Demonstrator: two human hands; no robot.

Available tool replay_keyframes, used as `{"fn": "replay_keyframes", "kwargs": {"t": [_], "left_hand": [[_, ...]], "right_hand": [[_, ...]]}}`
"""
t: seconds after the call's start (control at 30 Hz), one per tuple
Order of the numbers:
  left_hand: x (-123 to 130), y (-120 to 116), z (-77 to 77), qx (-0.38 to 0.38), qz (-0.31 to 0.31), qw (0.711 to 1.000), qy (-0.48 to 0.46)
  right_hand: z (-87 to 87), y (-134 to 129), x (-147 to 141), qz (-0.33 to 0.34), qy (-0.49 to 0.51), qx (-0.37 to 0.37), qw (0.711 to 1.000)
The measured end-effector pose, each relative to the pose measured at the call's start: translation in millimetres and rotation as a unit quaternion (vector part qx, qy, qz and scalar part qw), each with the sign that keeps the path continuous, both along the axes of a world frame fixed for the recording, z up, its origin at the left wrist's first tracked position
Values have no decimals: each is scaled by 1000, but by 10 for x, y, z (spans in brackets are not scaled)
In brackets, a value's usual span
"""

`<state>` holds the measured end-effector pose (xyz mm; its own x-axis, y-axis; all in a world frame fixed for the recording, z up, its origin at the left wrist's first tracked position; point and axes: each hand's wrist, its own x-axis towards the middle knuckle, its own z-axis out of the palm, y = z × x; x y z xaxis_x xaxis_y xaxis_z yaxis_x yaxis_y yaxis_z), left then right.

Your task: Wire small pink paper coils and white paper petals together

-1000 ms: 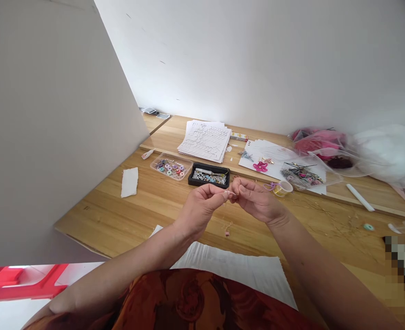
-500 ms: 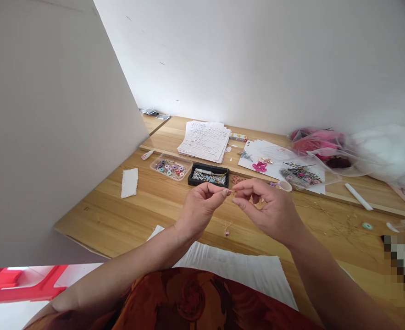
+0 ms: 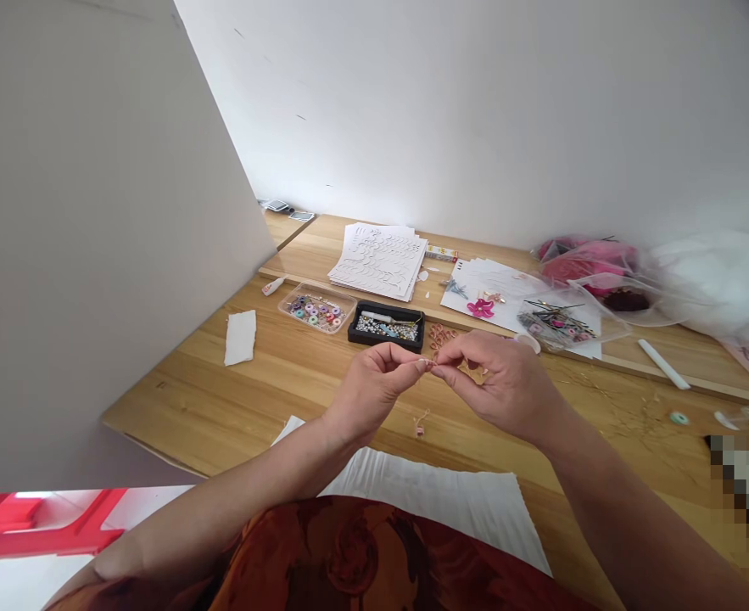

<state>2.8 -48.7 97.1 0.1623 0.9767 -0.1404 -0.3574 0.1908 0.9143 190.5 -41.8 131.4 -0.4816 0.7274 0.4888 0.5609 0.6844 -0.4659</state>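
Observation:
My left hand [image 3: 377,386] is pinched, thumb against forefinger, on a tiny pale pink piece whose shape is too small to make out. Facing it, my right hand [image 3: 498,382] also pinches at the same spot, its fingertips almost touching the left ones; what it grips is hidden. Just below the hands a small pink bead with thin wire [image 3: 420,430] lies on the wooden table [image 3: 221,416]. Behind the fingers are several pink wire pieces [image 3: 441,334] and a black tray [image 3: 353,333] of silvery beads with a white tool.
A clear box [image 3: 283,315] of colourful beads, a glue tube [image 3: 273,286] and a white cloth piece [image 3: 240,338] lie left. Paper sheets [image 3: 380,259], a magenta flower [image 3: 480,308], bags [image 3: 587,263] and a white stick [image 3: 663,364] lie beyond. White cloth [image 3: 438,492] is in front.
My right hand has closed its thumb and forefinger, which were apart, and moved in against the left fingertips. My left hand has hardly moved.

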Motion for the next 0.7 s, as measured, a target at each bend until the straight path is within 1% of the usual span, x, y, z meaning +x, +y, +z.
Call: {"fn": "replay_keyframes", "kwargs": {"t": [0.2, 0.37, 0.57, 0.7], "left_hand": [[-4, 17, -28, -14, -16, 1000, 0], [-3, 13, -47, -16, -20, 1000, -6], [-11, 18, -52, -8, -16, 1000, -9], [-17, 10, -61, -10, -20, 1000, -9]], "right_hand": [[-30, 85, 36, 33, 14, -5, 999], [-73, 104, 27, 70, 50, -28, 996], [-126, 64, 4, 52, 99, -42, 993], [-147, 69, 7, 60, 108, -43, 991]]}}
